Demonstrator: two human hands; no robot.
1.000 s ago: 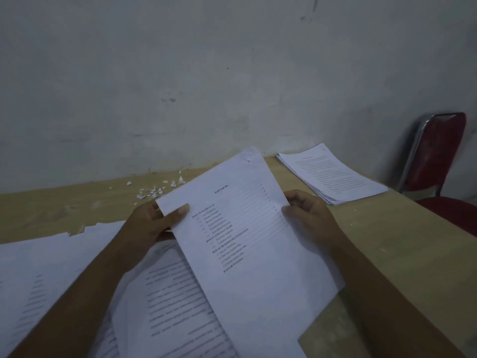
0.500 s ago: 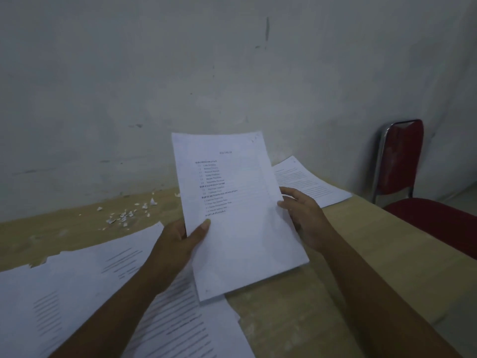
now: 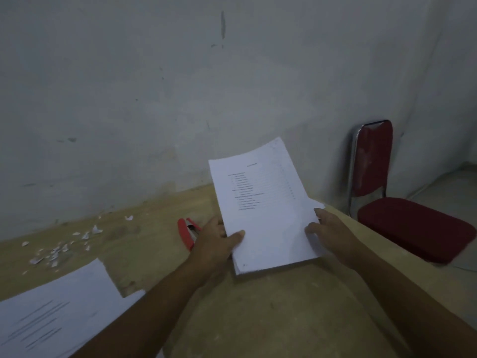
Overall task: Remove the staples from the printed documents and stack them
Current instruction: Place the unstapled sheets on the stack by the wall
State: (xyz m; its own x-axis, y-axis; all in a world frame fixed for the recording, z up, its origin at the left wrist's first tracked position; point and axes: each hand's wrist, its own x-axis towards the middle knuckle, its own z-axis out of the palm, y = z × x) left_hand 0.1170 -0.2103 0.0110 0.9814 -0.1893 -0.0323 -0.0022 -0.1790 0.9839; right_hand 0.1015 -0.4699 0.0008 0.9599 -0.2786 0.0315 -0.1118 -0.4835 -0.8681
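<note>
A printed sheet with a contents list lies on top of the paper stack at the right of the wooden table. My left hand grips the sheet's left edge, thumb on top. At the lower right edge, my right hand holds the sheet and the stack with curled fingers. A red staple remover lies just left of my left hand, partly hidden by it. More printed pages lie at the lower left.
Torn paper scraps litter the table near the wall. A red chair with a chrome frame stands off the table's right edge. The grey wall runs along the back of the table.
Both hands carried the sheet to the right and lowered it onto the stack. The view swung right, and the red staple remover came into sight.
</note>
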